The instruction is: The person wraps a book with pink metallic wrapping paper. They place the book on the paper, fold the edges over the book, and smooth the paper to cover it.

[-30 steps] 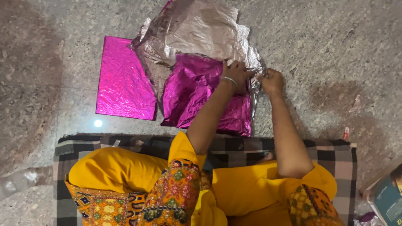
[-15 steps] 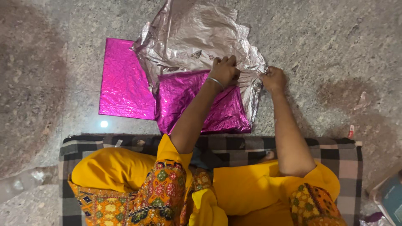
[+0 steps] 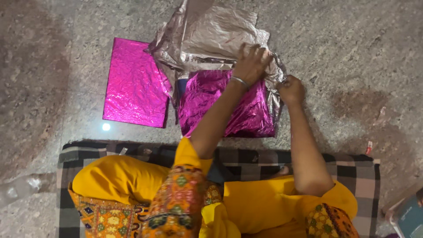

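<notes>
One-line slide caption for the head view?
Left hand presses crinkled silver foil sheet over magenta foil parcel; right hand pinches the sheet's edge.

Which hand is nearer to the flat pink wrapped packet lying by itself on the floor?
The left. The left hand presses on the silver foil sheet, right of the flat pink packet. The right hand pinches the foil's edge farther right, beyond the half-wrapped pink packet.

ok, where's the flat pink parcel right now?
Head view: the flat pink parcel lies on the stone floor, upper left, beside the silver foil, left of both hands.
</notes>
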